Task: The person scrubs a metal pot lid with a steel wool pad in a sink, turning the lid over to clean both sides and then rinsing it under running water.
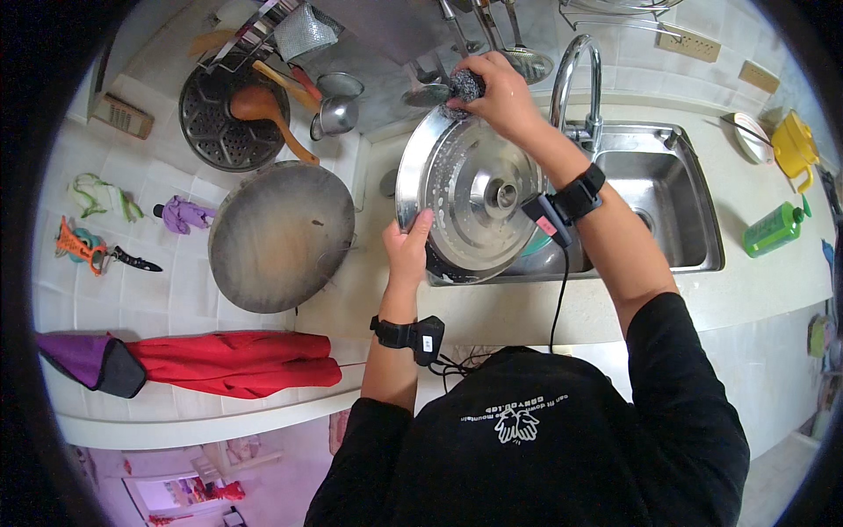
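A large round metal pot lid (464, 197) with a knob is held tilted over the left part of the stainless steel sink (658, 197). White suds or droplets mark its surface. My left hand (408, 247) grips the lid's left rim, thumb on the face. My right hand (497, 92) is closed around a steel wool scrubber (466, 85), which lies against the lid's far rim. Below the lid, part of a green item (539, 244) shows in the basin; the rest is hidden. Both wrists wear black straps with small devices.
A chrome faucet (596, 85) rises behind the sink, close to my right forearm. A green pump bottle (774, 230), yellow pot (795, 141) and white dish (752, 138) stand at right. Ladles and a skimmer (527, 64) hang behind. A round board (283, 237) is at left. A black cable hangs from my right wrist.
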Motion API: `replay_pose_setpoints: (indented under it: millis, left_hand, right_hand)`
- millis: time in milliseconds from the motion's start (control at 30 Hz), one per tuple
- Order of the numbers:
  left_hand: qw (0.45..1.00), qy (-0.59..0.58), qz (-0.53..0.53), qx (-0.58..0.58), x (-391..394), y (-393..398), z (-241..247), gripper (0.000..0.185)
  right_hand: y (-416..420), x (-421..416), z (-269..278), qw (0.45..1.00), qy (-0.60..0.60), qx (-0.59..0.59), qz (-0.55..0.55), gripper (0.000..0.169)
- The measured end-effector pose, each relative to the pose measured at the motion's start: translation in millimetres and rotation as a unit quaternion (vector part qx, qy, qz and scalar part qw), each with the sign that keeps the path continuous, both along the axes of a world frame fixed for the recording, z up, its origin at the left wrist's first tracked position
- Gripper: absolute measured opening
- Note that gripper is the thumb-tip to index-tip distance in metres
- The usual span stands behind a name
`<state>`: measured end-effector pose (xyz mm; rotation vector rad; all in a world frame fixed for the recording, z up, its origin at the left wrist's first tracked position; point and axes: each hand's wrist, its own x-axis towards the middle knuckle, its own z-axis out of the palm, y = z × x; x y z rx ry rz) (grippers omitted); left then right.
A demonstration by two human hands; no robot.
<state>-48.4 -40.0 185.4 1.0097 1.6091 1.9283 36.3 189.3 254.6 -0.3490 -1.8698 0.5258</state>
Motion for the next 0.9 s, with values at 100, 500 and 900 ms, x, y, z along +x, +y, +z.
replay_pose_setpoints:
  millis: [100,500,900]
  left_hand:
    - [1.0,-0.009,0.002,0.001,-6,0,7,0.019]
    - [0.978,0.147,-0.006,-0.15,-9,8,33,0.021]
    - [0.979,0.147,-0.051,-0.134,-25,10,40,0.021]
  right_hand:
    - [8,2,8,0.996,-0.021,0.073,0.056,0.04]
    - [-26,-16,12,0.967,-0.075,0.181,0.162,0.036]
    - [9,-21,19,0.982,-0.12,0.128,0.073,0.039]
